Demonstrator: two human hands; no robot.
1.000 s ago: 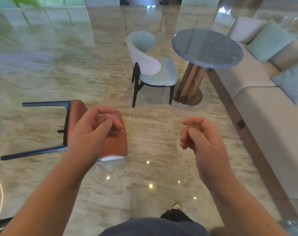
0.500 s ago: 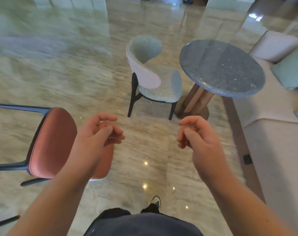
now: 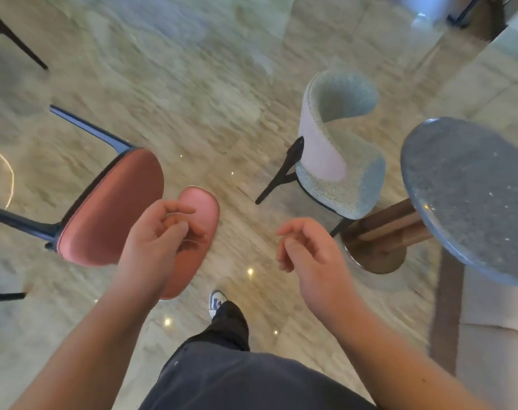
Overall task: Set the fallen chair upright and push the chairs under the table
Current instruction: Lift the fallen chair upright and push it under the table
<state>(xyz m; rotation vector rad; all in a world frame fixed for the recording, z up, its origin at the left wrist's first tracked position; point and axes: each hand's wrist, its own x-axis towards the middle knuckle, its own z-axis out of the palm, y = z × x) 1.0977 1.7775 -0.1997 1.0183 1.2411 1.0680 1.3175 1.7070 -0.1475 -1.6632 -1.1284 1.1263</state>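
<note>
A fallen chair [image 3: 109, 208] with salmon-pink upholstery and dark legs lies on its side at the left, legs pointing left. My left hand [image 3: 160, 241] hovers above its backrest, fingers loosely curled, holding nothing. My right hand [image 3: 308, 250] hangs over bare floor to the right, fingers also curled and empty. An upright pale teal chair [image 3: 337, 149] with a curved back stands at the upper right, its seat facing a round grey stone table [image 3: 470, 196] on a wooden pedestal.
Polished marble floor [image 3: 192, 113] spreads all around. A dark chair leg [image 3: 15, 39] shows at the top left. A beige sofa edge [image 3: 494, 344] lies at the lower right behind the table. My dark trouser leg and shoe [image 3: 217, 300] are below.
I have stepped forward: both chairs and the table have come closer and lower in view. The pink chair now lies right beneath my left hand. Both hands keep the same curled pose.
</note>
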